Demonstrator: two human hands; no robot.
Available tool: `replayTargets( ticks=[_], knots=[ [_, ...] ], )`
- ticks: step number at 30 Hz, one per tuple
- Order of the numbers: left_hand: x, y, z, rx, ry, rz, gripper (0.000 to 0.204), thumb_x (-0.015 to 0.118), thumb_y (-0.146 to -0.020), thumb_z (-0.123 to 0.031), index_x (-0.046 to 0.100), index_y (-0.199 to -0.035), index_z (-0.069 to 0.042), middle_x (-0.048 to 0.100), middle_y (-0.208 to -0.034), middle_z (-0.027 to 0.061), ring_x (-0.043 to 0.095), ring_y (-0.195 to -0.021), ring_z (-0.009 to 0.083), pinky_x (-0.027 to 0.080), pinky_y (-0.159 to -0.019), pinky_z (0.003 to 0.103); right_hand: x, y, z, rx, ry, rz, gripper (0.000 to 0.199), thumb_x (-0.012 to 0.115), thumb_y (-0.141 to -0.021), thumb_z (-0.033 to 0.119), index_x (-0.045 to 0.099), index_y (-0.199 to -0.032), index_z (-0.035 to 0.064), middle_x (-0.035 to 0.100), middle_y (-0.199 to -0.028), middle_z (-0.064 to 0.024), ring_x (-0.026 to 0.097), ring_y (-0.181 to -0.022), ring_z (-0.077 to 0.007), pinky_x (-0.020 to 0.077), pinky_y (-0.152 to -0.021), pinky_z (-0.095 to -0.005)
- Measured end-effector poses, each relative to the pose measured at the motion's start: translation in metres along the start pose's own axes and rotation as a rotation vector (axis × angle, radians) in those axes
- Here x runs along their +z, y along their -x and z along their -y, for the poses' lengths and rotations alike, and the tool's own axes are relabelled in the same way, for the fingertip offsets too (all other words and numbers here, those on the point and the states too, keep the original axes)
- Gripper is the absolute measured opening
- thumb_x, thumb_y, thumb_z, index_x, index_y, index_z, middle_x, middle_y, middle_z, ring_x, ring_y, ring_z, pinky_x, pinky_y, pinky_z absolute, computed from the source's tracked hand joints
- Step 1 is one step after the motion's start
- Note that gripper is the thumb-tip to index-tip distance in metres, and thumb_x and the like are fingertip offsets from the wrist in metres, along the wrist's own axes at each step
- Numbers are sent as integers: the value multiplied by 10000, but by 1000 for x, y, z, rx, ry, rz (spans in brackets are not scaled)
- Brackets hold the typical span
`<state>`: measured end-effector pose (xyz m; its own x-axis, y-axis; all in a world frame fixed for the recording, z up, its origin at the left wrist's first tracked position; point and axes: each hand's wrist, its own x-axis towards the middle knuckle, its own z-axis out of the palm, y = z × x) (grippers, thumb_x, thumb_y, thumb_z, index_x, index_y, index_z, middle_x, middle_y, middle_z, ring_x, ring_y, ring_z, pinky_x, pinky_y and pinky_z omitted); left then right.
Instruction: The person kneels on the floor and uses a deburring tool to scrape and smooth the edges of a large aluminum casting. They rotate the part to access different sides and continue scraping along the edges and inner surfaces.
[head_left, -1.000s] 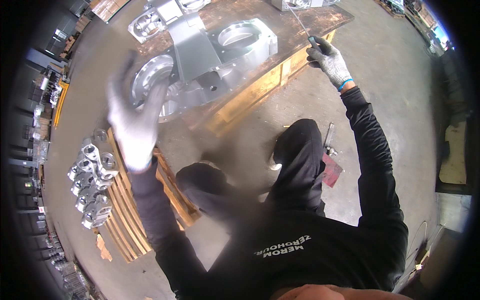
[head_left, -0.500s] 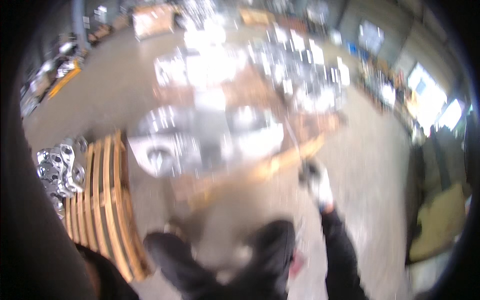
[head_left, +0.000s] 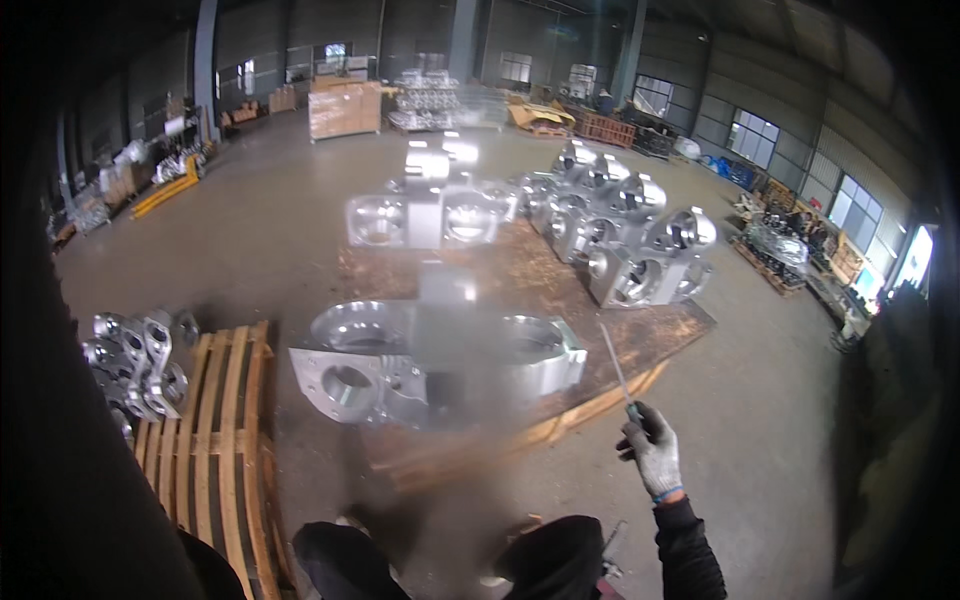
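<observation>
My right hand (head_left: pixel 654 455), in a grey-white knit glove with dark fingertips, is closed round the handle of a long thin metal tool (head_left: pixel 614 364). Whether it is a file or a screwdriver I cannot tell. Its shaft points up and away, beside the right edge of a wooden platform (head_left: pixel 515 270). A large silver machined metal part (head_left: pixel 320 385) with round bores sits on the near side of that platform, left of the tool and apart from it. A blurred patch hides part of its middle. My left hand is out of the picture.
More silver parts stand on the platform, one behind (head_left: pixel 425 215) and a row at right (head_left: pixel 630 270). At left, a slatted wooden pallet (head_left: pixel 205 400) lies beside a pile of smaller silver parts (head_left: pixel 140 360). Far back stands a wrapped carton stack (head_left: pixel 345 108).
The view has tilted up and steadied, so everything sits lower in the picture and sharper. My right hand still holds the tool near the platform's right edge.
</observation>
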<state>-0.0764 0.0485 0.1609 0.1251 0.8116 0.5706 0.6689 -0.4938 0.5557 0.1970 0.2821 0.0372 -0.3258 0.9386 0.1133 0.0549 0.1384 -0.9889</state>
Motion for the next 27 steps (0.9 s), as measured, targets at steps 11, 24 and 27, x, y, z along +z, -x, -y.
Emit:
replayTargets(
  ticks=[11, 24, 27],
  knots=[
    [-48, -26, -38, 168, -168, -154, 733, 859, -842, -94, 502, -1475, 1, 603, -1438, 226, 599, -1339, 345, 510, -1109, 462, -4, -49, 12, -112, 61, 131, 367, 581, -1025, -77, 605, -1391, -85, 687, -1348, -137, 651, -1209, -173, 517, -1041, -286],
    [-78, -17, 168, -660, -822, -118, 548, 459, -1073, -473, 766, -966, -32, 726, -831, 231, 707, -796, 444, 558, -768, 526, -41, -77, 43, 229, -14, 412, 352, 569, -1052, 61, 590, -1377, -69, 676, -1286, -143, 672, -1129, -208, 565, -998, -303],
    [-68, -8, 182, -529, -873, -247, 473, 497, -1062, -403, 783, -927, -51, 721, -765, 210, 696, -708, 433, 543, -702, 534, -45, -78, 40, 75, 272, 416, 369, 568, -1050, 65, 582, -1387, -83, 655, -1362, -151, 639, -1227, -215, 522, -1066, -307]
  ],
)
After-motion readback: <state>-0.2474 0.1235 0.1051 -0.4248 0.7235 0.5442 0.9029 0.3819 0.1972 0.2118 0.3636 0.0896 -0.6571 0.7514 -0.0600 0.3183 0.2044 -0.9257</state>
